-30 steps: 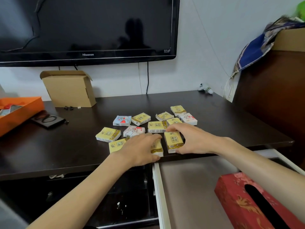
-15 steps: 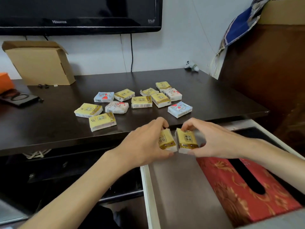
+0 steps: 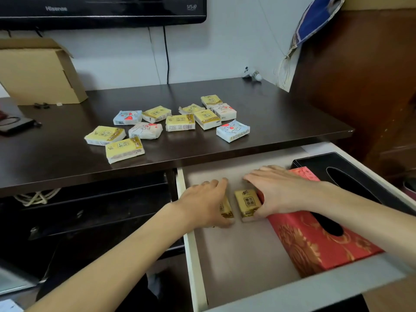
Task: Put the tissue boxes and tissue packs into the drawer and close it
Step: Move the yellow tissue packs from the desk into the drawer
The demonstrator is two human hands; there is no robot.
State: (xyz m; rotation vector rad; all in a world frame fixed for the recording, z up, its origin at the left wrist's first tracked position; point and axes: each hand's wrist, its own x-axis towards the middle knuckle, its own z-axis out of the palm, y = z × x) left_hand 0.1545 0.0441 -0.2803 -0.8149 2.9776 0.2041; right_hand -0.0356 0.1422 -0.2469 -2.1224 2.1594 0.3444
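The left hand (image 3: 206,202) lies palm down inside the open drawer (image 3: 234,262), its fingers curled over a yellow tissue pack (image 3: 226,210) of which only the right edge shows past the knuckles. Just beside it, the right hand (image 3: 278,191) grips a second yellow pack (image 3: 247,204), thumb at the near end and fingers stretched flat past the far end; the two packs sit side by side on the drawer floor, near its left wall and toward the back. The right hand's heel rests against a red tissue box (image 3: 315,239) patterned in gold, which lies lengthwise along the middle of the drawer and reaches almost to the front wall. Beyond it, against the right wall at the back, a black tissue box (image 3: 337,164) sits with its oval slot facing up. On the dark tabletop (image 3: 281,122) above the drawer, eleven more tissue packs (image 3: 180,122) are scattered between the centre and the front edge, most yellow, a few white or pale blue with red hearts. An open cardboard box (image 3: 38,73) stands at the back left, and a black television (image 3: 101,10) hangs on the wall over the tabletop's back edge.
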